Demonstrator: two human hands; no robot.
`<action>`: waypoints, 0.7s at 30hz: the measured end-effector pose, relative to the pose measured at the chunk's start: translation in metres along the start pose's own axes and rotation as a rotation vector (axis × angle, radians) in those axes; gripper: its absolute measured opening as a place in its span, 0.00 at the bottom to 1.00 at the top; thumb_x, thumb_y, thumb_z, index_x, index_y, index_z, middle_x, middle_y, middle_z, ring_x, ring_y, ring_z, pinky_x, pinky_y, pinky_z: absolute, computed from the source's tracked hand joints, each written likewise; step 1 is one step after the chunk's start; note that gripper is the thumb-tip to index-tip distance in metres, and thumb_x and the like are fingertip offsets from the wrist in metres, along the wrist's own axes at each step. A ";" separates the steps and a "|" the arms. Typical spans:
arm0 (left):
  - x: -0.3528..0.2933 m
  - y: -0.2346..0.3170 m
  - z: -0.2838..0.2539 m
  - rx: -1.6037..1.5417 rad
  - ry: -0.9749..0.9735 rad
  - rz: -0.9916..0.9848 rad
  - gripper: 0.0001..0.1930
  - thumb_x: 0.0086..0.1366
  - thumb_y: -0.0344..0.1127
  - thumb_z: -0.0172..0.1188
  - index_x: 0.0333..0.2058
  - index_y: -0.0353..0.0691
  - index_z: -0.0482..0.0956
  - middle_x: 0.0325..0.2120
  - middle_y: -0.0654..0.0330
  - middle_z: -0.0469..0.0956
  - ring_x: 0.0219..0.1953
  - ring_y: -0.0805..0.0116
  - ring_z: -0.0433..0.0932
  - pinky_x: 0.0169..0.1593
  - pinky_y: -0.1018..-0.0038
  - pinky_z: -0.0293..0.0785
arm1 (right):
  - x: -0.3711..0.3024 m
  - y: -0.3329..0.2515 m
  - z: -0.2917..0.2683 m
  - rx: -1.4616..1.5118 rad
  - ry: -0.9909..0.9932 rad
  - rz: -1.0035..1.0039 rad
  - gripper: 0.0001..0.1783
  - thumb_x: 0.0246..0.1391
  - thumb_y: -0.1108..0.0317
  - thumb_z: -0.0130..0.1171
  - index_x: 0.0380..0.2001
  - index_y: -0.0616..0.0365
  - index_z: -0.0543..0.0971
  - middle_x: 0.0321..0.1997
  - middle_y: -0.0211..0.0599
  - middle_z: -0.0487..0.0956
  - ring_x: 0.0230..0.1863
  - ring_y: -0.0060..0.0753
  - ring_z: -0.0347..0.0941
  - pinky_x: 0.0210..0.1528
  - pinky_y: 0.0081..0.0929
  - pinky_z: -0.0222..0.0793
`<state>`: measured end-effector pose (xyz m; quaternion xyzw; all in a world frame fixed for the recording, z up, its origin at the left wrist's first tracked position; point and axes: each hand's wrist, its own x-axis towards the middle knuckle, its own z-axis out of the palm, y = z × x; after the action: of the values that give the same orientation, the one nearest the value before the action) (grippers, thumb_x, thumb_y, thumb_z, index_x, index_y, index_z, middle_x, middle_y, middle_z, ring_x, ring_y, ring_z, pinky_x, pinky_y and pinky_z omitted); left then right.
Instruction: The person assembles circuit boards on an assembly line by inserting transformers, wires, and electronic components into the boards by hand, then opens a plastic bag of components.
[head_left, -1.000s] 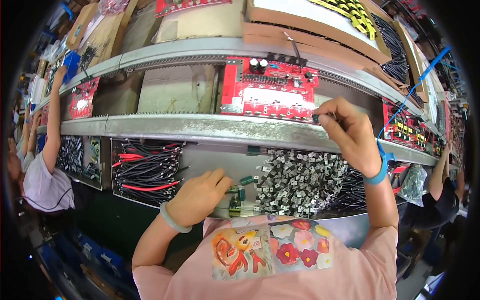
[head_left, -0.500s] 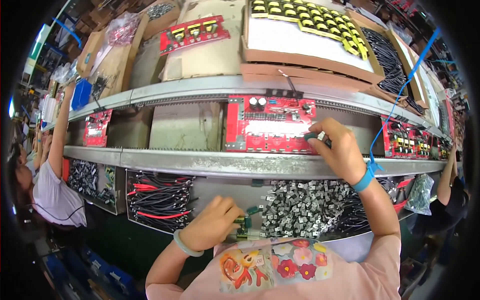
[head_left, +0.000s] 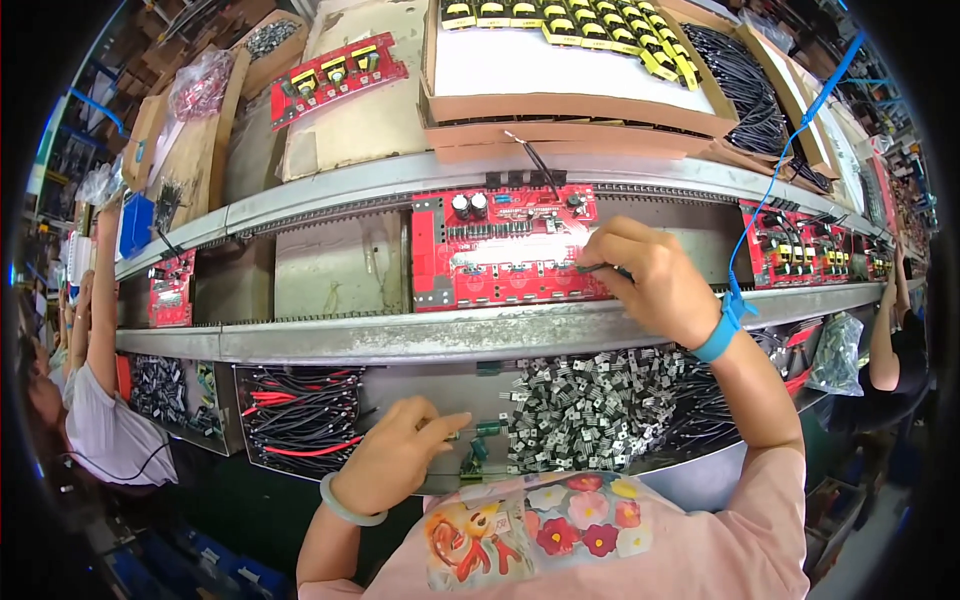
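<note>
On the conveyor rail's middle lies one red circuit board (head_left: 505, 248), rectangular, with two black capacitors near its top edge. The right hand (head_left: 650, 280) pinches a small part, mostly hidden, against its right edge. The left hand (head_left: 395, 462) is loosely curled over green components (head_left: 478, 440) in the tray's front.

There is one view only, from a wide fisheye camera on the person's head. It looks forward and down, close over the bench (head_left: 400, 340), so the straight rails bend toward the rim and the corners are black. The person's forearms enter from the lower edge. The red circuit board (head_left: 500, 250) lies near the middle; co-workers appear small at both sides.
</note>
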<state>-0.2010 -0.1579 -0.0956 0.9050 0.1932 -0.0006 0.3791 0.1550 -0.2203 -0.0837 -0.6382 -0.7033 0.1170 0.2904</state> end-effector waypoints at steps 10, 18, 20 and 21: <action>0.001 0.008 -0.007 -0.756 0.187 -0.285 0.12 0.64 0.20 0.64 0.46 0.34 0.80 0.45 0.54 0.84 0.42 0.72 0.79 0.49 0.75 0.73 | 0.006 -0.008 -0.009 0.039 -0.142 -0.078 0.08 0.46 0.83 0.64 0.33 0.65 0.81 0.38 0.45 0.81 0.39 0.51 0.81 0.40 0.38 0.78; 0.006 0.003 -0.008 -0.786 0.358 -0.196 0.13 0.61 0.21 0.69 0.44 0.32 0.81 0.43 0.52 0.83 0.45 0.68 0.81 0.52 0.73 0.75 | 0.006 -0.014 -0.012 -0.082 -0.210 -0.151 0.04 0.47 0.79 0.55 0.30 0.64 0.75 0.35 0.50 0.77 0.39 0.56 0.79 0.40 0.45 0.76; 0.009 0.005 -0.010 -0.772 0.370 -0.188 0.13 0.60 0.20 0.69 0.44 0.32 0.82 0.43 0.52 0.83 0.44 0.68 0.81 0.51 0.73 0.77 | 0.006 -0.014 -0.010 -0.079 -0.194 -0.136 0.04 0.48 0.79 0.54 0.30 0.64 0.74 0.34 0.50 0.77 0.38 0.57 0.79 0.40 0.46 0.76; 0.011 0.006 -0.010 -0.758 0.384 -0.176 0.13 0.60 0.20 0.69 0.44 0.31 0.82 0.42 0.51 0.82 0.44 0.68 0.81 0.49 0.73 0.78 | 0.007 -0.012 -0.008 -0.073 -0.185 -0.117 0.07 0.48 0.80 0.56 0.34 0.64 0.76 0.34 0.49 0.77 0.38 0.56 0.79 0.39 0.45 0.75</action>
<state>-0.1906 -0.1506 -0.0858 0.6656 0.3233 0.2061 0.6403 0.1495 -0.2171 -0.0695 -0.5926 -0.7671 0.1324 0.2070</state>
